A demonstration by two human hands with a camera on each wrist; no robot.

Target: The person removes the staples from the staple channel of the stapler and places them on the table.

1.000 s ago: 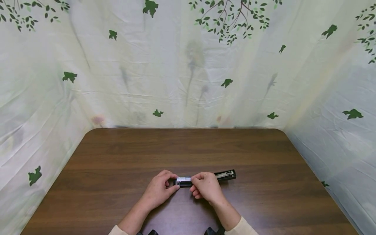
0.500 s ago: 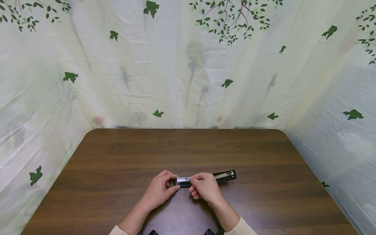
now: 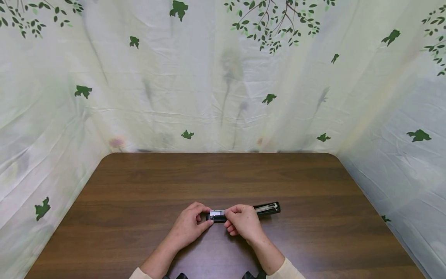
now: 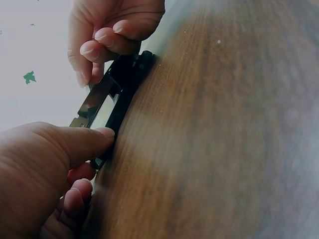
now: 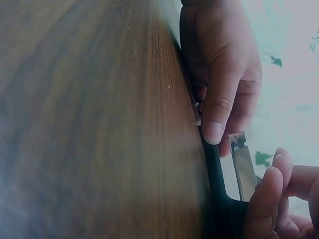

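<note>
A black stapler (image 3: pixel 266 208) lies on the table, folded open, its top cover swung back to the right. Its silver magazine (image 3: pixel 217 213) faces up between the two hands; the left wrist view shows a gap between magazine (image 4: pixel 94 102) and black base (image 4: pixel 123 99). My left hand (image 3: pixel 189 225) grips the stapler's left end between thumb and fingers, the thumb (image 4: pixel 94 142) pressed along the base. With thumb and forefinger my right hand (image 3: pixel 245 221) pinches the stapler at mid-length over the magazine, its other fingers curled below. The right hand hides the hinge part from above.
The brown wooden table (image 3: pixel 156 178) extends around the hands on all sides. Behind and beside it hangs a pale curtain (image 3: pixel 209 97) printed with green leaves. Dark objects (image 3: pixel 253 275) show at the front edge by the sleeves.
Early on, my right hand shifted slightly left along the stapler, covering a little more of the magazine. Since half a second ago almost nothing has moved; the left hand keeps its grip.
</note>
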